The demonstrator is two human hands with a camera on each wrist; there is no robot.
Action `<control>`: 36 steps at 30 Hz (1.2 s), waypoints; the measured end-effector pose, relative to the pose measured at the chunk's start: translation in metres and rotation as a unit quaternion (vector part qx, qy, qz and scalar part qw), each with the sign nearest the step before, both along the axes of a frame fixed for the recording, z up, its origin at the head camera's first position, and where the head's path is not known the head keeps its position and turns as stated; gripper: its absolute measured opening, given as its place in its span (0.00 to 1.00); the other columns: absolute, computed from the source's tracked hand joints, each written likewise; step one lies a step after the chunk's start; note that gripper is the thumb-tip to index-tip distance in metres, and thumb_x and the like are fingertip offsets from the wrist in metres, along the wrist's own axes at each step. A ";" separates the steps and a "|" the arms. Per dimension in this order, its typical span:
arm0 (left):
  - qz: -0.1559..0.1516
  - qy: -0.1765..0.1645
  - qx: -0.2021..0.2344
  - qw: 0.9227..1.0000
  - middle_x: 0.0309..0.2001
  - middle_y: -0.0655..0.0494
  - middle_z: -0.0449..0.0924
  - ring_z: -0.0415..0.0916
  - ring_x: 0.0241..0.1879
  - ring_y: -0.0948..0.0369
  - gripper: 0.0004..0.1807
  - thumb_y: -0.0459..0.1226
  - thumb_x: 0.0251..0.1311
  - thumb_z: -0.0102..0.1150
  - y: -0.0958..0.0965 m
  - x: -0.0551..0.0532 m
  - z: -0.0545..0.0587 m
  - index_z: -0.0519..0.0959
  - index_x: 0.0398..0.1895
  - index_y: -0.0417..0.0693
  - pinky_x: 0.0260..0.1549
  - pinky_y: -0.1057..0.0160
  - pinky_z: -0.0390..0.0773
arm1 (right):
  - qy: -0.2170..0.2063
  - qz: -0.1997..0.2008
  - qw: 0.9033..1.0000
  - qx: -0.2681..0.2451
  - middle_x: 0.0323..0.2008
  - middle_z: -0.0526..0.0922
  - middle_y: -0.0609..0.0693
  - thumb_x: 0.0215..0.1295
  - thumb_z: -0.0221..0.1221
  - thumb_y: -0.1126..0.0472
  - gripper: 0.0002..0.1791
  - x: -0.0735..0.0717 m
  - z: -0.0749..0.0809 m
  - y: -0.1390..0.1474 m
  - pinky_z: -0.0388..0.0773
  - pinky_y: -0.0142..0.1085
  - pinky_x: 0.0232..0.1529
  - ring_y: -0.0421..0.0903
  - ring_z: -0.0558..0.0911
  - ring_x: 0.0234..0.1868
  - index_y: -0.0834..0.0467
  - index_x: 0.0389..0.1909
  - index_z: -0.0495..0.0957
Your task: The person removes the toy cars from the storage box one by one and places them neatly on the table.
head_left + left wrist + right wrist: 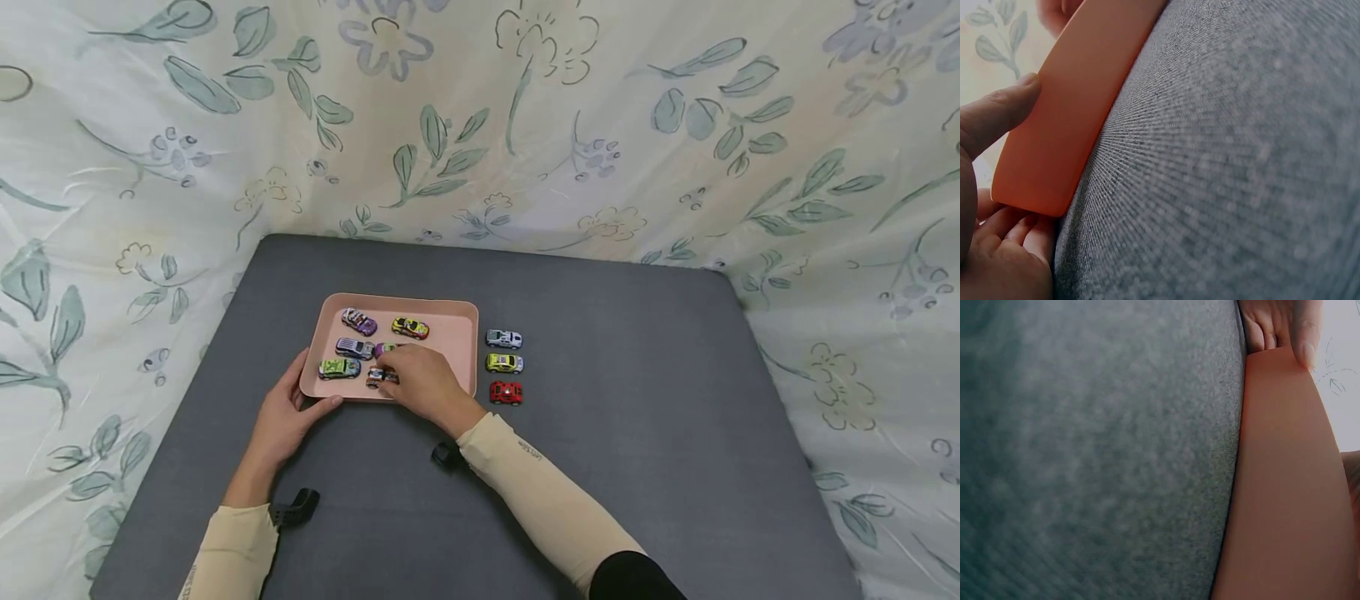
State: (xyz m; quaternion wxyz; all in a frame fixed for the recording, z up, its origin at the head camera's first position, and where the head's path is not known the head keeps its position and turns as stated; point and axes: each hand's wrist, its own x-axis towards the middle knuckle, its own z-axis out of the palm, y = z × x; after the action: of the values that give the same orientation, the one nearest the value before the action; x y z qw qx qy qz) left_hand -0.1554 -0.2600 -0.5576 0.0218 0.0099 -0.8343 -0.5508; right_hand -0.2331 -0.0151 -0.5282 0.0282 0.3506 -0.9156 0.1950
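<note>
My left hand [281,421] grips the near left corner of a pink tray [453,333], thumb along the front wall and fingers at the left side. The left wrist view shows that thumb [1007,112] against the tray wall. Over the tray, my right hand [427,383] reaches in and pinches a small white-and-dark toy car [379,377] near the front wall, partly hidden by the fingers. A purple toy car [382,348] is half covered by the same hand. Also in the tray lie a green car [339,368], a grey-blue car [355,348], a purple-and-white car [359,321] and a yellow car [410,327].
Just right of the tray, a silver car [503,338], a yellow-green car [505,363] and a red car [506,392] stand in a column on the grey tabletop [637,417]. A floral curtain [450,108] hangs behind the table.
</note>
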 end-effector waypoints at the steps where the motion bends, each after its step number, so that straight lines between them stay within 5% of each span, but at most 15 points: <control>1: 0.000 0.001 0.001 1.000 0.84 0.31 0.51 0.52 0.82 0.38 0.56 0.34 0.68 0.76 0.000 0.000 0.001 0.48 0.89 0.37 0.66 0.87 0.56 | 0.003 0.001 1.000 0.002 0.45 0.90 0.41 0.70 0.75 0.52 0.13 0.000 0.000 0.000 0.85 0.36 0.48 0.37 0.85 0.44 0.48 0.52 0.91; 21: 0.000 -0.004 -0.002 1.000 0.84 0.31 0.51 0.51 0.82 0.38 0.56 0.34 0.68 0.76 0.000 0.000 0.005 0.48 0.88 0.36 0.67 0.86 0.56 | -0.006 0.007 0.999 -0.048 0.46 0.90 0.42 0.69 0.72 0.59 0.11 -0.004 0.002 0.008 0.82 0.31 0.53 0.38 0.83 0.48 0.51 0.51 0.90; 28: 0.005 -0.012 -0.013 1.000 0.85 0.33 0.51 0.52 0.83 0.40 0.56 0.35 0.67 0.77 -0.001 0.000 0.008 0.48 0.89 0.38 0.74 0.78 0.56 | 0.003 0.002 0.997 -0.073 0.44 0.90 0.42 0.67 0.72 0.62 0.11 -0.010 0.007 0.020 0.81 0.34 0.57 0.41 0.84 0.51 0.52 0.49 0.90; 36: 0.004 -0.012 -0.015 1.000 0.84 0.31 0.51 0.53 0.82 0.38 0.58 0.34 0.66 0.78 -0.002 0.001 0.006 0.47 0.89 0.37 0.74 0.78 0.56 | -0.016 -0.018 0.996 -0.086 0.43 0.90 0.43 0.67 0.70 0.65 0.10 -0.012 0.013 0.038 0.82 0.35 0.53 0.42 0.82 0.47 0.54 0.48 0.89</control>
State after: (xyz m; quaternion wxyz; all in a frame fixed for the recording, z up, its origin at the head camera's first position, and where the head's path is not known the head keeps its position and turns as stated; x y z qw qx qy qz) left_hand -0.1543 -0.2618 -0.5513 0.0141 0.0202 -0.8426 -0.5379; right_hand -0.2450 0.0229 -0.5155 0.0469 0.3268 -0.9019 0.2786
